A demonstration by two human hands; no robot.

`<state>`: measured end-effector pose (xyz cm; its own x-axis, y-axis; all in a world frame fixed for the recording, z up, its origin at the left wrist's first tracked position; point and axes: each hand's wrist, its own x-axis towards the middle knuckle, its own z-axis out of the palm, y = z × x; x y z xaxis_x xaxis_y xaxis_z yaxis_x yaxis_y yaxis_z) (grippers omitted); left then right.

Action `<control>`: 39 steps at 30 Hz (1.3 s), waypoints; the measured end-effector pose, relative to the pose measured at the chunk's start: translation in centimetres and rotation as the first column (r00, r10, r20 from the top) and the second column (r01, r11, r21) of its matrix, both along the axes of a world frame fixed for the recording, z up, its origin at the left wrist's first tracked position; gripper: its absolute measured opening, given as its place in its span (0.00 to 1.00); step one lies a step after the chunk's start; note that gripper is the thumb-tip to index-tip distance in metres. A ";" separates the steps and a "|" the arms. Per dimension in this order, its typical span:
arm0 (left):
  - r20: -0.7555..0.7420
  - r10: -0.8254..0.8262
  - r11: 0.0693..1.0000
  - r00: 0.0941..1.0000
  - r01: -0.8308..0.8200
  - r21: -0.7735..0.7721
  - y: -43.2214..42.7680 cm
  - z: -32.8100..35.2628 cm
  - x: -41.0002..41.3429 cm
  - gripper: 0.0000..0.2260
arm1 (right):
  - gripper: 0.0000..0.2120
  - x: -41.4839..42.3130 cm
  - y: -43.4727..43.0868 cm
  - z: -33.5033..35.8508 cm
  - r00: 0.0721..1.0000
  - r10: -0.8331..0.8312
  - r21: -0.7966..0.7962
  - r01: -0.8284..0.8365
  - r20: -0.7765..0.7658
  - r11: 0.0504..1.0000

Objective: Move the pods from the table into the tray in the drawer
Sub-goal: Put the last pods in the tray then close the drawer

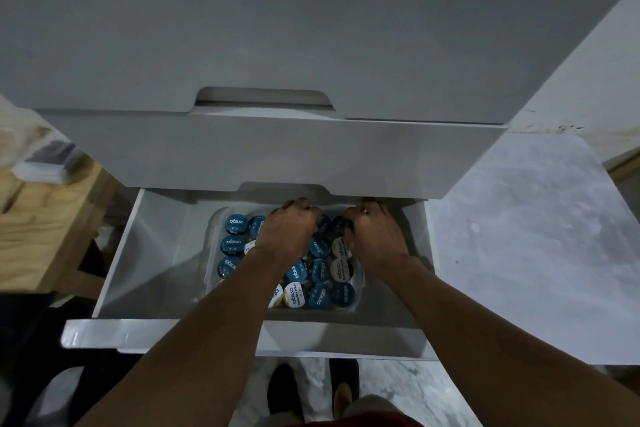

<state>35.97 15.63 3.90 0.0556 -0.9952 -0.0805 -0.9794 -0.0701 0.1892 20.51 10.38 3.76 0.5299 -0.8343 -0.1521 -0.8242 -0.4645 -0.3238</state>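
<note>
Views: one. Head camera, wide-angle, worn by the person. Faces forward and steeply down. Open drawer [162,253] at frame centre, near; cabinet front [311,28] fills the upper half; floor [519,236] at right; person's feet [282,388] at the lower edge, directly beneath the lens.

The scene is dimly, evenly lit; the inside of the drawer [156,253] is shadowed. Straight edges are bowed by wide-angle distortion, and the left margin is blurred.
</note>
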 end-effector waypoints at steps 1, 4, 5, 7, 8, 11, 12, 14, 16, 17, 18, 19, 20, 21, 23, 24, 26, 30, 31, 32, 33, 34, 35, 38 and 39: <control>0.004 0.006 1.000 1.000 -0.006 -0.004 0.2 0.2 0.0 0.09 | 0.16 -0.1 -0.1 0.0 1.000 -0.001 0.002 0.001 0.004 1.000; 0.021 0.035 0.999 0.999 -0.035 -0.001 0.8 0.6 0.1 0.11 | 0.16 -0.3 -0.2 0.1 1.000 -0.011 0.002 0.011 0.021 1.000; 0.019 0.056 0.998 0.998 -0.056 0.005 1.1 0.8 0.2 0.12 | 0.16 -0.4 -0.2 0.1 0.999 -0.015 0.002 0.015 0.028 1.000; -0.003 0.102 0.995 0.995 -0.102 0.017 1.6 1.1 0.4 0.13 | 0.16 -0.5 0.0 0.2 0.999 -0.015 -0.002 0.015 0.045 1.000; -0.010 0.114 0.993 0.993 -0.114 0.022 1.9 1.3 0.6 0.12 | 0.16 -0.6 0.1 0.2 0.999 -0.016 -0.004 0.016 0.052 1.000; 0.014 0.121 0.993 0.993 -0.121 -0.009 3.0 2.1 0.8 0.10 | 0.16 -0.8 0.8 0.6 0.998 -0.027 -0.019 0.028 0.064 0.999; 0.033 0.127 0.992 0.991 -0.126 -0.026 3.3 2.5 0.8 0.10 | 0.16 -0.9 1.1 0.8 0.998 -0.030 -0.018 0.031 0.059 0.999; 0.085 0.126 0.991 0.988 -0.122 -0.059 4.1 3.2 0.9 0.10 | 0.16 -1.0 2.0 1.6 0.999 -0.026 -0.012 0.027 0.039 1.000; 0.075 0.126 0.990 0.989 -0.121 -0.066 4.8 4.0 1.0 0.09 | 0.17 -1.1 3.0 2.5 0.999 -0.021 -0.010 0.021 0.032 1.000; 0.053 0.134 0.989 0.990 -0.130 -0.065 5.3 4.4 1.1 0.09 | 0.17 -1.1 3.6 3.0 0.999 -0.024 -0.016 0.025 0.033 1.000; 0.038 0.134 0.989 0.990 -0.131 -0.070 5.9 4.7 1.2 0.10 | 0.17 -1.0 4.3 3.4 0.999 -0.032 -0.030 0.033 0.036 0.999; 0.036 0.128 0.989 0.991 -0.125 -0.077 6.6 5.1 1.2 0.10 | 0.17 -0.9 5.1 3.9 0.998 -0.045 -0.049 0.047 0.042 0.998; 0.041 0.123 0.989 0.992 -0.119 -0.089 7.5 5.4 1.2 0.11 | 0.17 -0.8 6.1 4.4 0.997 -0.063 -0.063 0.066 0.048 0.996; 0.046 0.123 0.986 0.991 -0.117 -0.116 8.6 5.8 1.2 0.10 | 0.17 -0.7 7.2 4.9 0.995 -0.081 -0.077 0.085 0.054 0.993; 0.054 0.115 0.975 0.992 -0.103 -0.197 11.3 6.4 1.2 0.10 | 0.17 -0.2 9.8 5.8 0.991 -0.113 -0.104 0.121 0.076 0.987; 0.068 0.102 0.969 0.992 -0.084 -0.234 12.7 6.7 1.2 0.11 | 0.17 0.0 11.3 6.2 0.988 -0.125 -0.124 0.136 0.093 0.983; 0.083 0.078 0.960 0.993 -0.053 -0.275 15.5 6.9 1.4 0.12 | 0.18 0.4 14.6 6.6 0.982 -0.136 -0.184 0.159 0.131 0.970; 0.001 0.036 0.945 0.999 -0.033 -0.325 20.6 6.6 1.4 0.14 | 0.19 0.8 20.7 6.2 0.975 -0.108 -0.278 0.160 0.193 0.947; -0.001 0.030 0.943 1.000 -0.028 -0.331 21.8 6.3 1.2 0.15 | 0.20 0.7 22.0 5.9 0.978 -0.098 -0.290 0.148 0.182 0.946; 0.013 0.018 0.944 1.000 -0.013 -0.330 22.6 6.0 1.1 0.17 | 0.21 0.6 22.8 5.4 0.982 -0.097 -0.289 0.141 0.162 0.947; 0.034 0.003 0.947 0.999 0.008 -0.322 23.8 5.5 1.0 0.19 | 0.23 0.4 24.0 5.0 0.985 -0.102 -0.277 0.139 0.142 0.951; 0.057 -0.010 0.948 0.998 0.027 -0.316 24.9 4.9 0.9 0.20 | 0.25 0.3 25.1 4.6 0.986 -0.109 -0.254 0.138 0.123 0.957; 0.069 -0.016 0.950 0.997 0.037 -0.310 25.5 4.4 0.9 0.22 | 0.28 0.2 25.8 4.1 0.987 -0.114 -0.222 0.136 0.109 0.965; 0.081 -0.014 0.967 0.997 0.034 -0.253 27.4 2.7 0.8 0.26 | 0.30 -0.3 27.9 2.9 0.991 -0.117 -0.165 0.127 0.071 0.978; 0.088 -0.013 0.973 0.996 0.033 -0.227 27.8 2.2 0.7 0.28 | 0.31 -0.4 28.3 2.7 0.991 -0.119 -0.162 0.126 0.054 0.979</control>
<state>36.72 43.44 6.09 0.0295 -0.9878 0.1528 -0.9935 -0.0122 0.1134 20.10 38.64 6.44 0.4254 -0.9049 0.0141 -0.8649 -0.4111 -0.2880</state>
